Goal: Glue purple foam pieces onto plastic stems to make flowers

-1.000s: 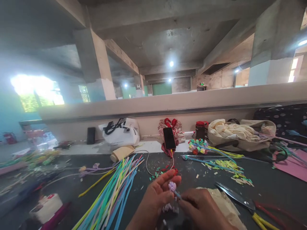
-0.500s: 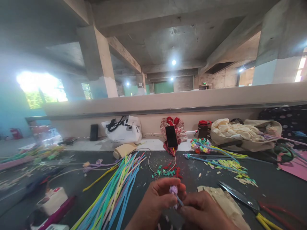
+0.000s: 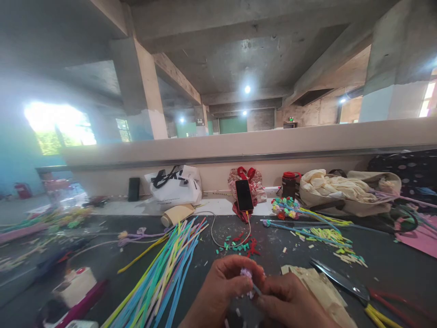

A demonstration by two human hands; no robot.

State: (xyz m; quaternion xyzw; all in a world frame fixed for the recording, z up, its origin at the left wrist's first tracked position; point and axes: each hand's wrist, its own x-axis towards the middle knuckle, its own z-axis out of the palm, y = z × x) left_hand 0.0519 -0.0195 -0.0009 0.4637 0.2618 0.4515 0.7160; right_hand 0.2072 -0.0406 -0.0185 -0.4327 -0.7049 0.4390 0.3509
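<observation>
Over the counter, the left hand pinches a lilac flower head — the right hand its stem. Apparently the bloom is being secured; next calls for steady fingertips.

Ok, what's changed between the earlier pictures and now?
The left hand's fingers have curled further over the purple flower head, hiding more of it. The right hand still pinches the stem. Nothing was visibly let go. The scissors and coloured bundle stayed put; the view shifted slightly early on.
</observation>
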